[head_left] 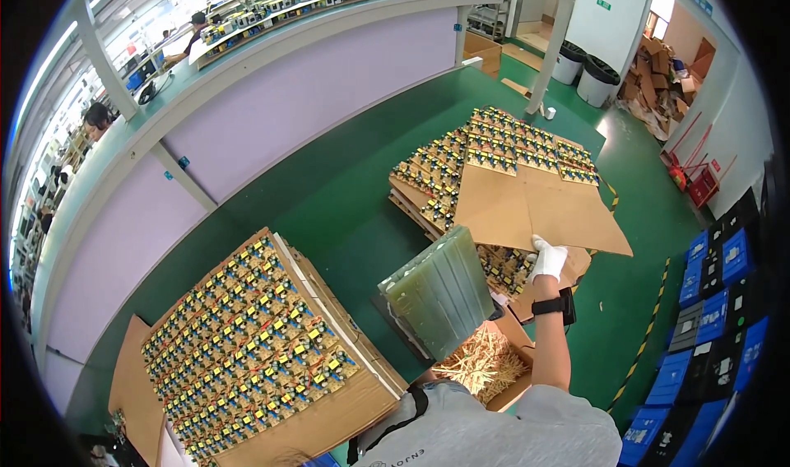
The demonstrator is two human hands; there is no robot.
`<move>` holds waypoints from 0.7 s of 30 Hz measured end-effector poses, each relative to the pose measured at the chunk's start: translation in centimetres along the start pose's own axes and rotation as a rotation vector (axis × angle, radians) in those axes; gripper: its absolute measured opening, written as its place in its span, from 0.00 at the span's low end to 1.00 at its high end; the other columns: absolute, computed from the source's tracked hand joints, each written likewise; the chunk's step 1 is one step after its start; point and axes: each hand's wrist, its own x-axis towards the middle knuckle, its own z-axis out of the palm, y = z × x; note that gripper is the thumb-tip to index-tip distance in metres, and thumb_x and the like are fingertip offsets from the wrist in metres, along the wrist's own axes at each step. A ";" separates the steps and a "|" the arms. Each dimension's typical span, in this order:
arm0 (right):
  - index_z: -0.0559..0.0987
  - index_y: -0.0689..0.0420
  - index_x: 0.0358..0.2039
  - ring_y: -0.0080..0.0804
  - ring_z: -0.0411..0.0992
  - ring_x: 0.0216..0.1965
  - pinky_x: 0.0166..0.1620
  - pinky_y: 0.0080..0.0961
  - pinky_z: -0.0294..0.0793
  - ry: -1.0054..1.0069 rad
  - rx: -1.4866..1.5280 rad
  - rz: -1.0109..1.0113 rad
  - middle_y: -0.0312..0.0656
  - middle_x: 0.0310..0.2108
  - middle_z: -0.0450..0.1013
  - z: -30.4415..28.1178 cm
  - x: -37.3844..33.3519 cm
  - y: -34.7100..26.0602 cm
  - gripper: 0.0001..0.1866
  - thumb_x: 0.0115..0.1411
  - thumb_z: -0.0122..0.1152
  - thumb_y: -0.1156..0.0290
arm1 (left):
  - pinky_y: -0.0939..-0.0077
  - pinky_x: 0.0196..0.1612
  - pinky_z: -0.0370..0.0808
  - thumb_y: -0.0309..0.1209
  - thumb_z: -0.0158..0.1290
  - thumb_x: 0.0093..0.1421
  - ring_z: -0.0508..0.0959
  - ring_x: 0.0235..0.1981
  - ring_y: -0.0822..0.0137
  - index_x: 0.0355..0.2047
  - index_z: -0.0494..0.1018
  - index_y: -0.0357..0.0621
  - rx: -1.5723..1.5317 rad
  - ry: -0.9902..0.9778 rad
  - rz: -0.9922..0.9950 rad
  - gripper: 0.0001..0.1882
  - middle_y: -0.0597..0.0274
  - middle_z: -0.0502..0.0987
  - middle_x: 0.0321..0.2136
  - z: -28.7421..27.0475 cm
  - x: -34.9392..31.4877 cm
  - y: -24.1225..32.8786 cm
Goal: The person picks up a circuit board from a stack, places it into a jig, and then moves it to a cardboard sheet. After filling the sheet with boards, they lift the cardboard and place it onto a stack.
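My right hand [550, 261], in a white glove with a black band at the wrist, grips the near edge of a brown cardboard sheet [527, 204]. The sheet is tilted over a stack, and rows of small circuit boards [502, 142] with yellow and blue parts stand on its far portion. More boards [504, 265] show beneath its near edge. My left hand is not visible. Close to my body, left of my right forearm, rises a block of greenish translucent sheets [440, 294]. Left of it, a second cardboard stack [321, 401] carries many similar boards [247, 343].
An open carton [514, 385] of pale strips stands by my right forearm. Blue and black crates [699, 343] line the right side. A long bench [280, 31] with boards runs along the left, people beyond it. Bins [598, 82] and a pole [555, 47] stand at the back.
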 end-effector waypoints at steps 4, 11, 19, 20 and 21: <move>0.72 0.66 0.48 0.32 0.76 0.24 0.12 0.17 0.68 -0.026 -0.001 0.055 0.49 0.35 0.76 -1.3 0.7 -0.2 0.25 0.47 0.56 0.89 | 0.60 0.47 0.74 0.39 0.50 0.63 0.70 0.47 0.53 0.55 0.61 0.41 -0.010 -0.012 0.026 0.24 0.47 0.66 0.49 0.8 0.2 -0.7; 0.74 0.64 0.46 0.30 0.74 0.24 0.16 0.19 0.65 -0.106 -0.172 0.072 0.44 0.35 0.77 -10.6 7.5 -1.3 0.21 0.48 0.57 0.85 | 0.63 0.46 0.74 0.37 0.51 0.63 0.71 0.45 0.57 0.55 0.61 0.39 -0.094 -0.129 0.080 0.24 0.49 0.68 0.47 3.5 0.7 -1.8; 0.72 0.61 0.47 0.23 0.67 0.18 0.15 0.19 0.62 -0.366 -0.068 0.299 0.39 0.29 0.74 -27.5 5.6 -6.9 0.21 0.50 0.58 0.82 | 0.64 0.45 0.75 0.40 0.52 0.63 0.72 0.45 0.56 0.52 0.66 0.35 0.362 -0.181 -0.062 0.24 0.46 0.71 0.45 6.2 -1.1 3.9; 0.73 0.60 0.46 0.24 0.69 0.20 0.19 0.23 0.66 -0.233 -0.129 0.441 0.38 0.30 0.74 -30.1 7.9 -5.9 0.21 0.49 0.56 0.82 | 0.63 0.45 0.74 0.41 0.51 0.63 0.72 0.45 0.55 0.51 0.67 0.35 0.425 -0.136 0.077 0.24 0.45 0.72 0.44 6.5 -0.4 1.9; 0.74 0.59 0.45 0.26 0.71 0.22 0.23 0.27 0.71 -0.103 -0.188 0.579 0.38 0.31 0.74 -32.0 10.3 -4.6 0.20 0.48 0.55 0.82 | 0.63 0.46 0.73 0.43 0.51 0.63 0.72 0.44 0.53 0.50 0.68 0.36 0.487 -0.084 0.214 0.24 0.44 0.72 0.43 6.8 -0.3 0.7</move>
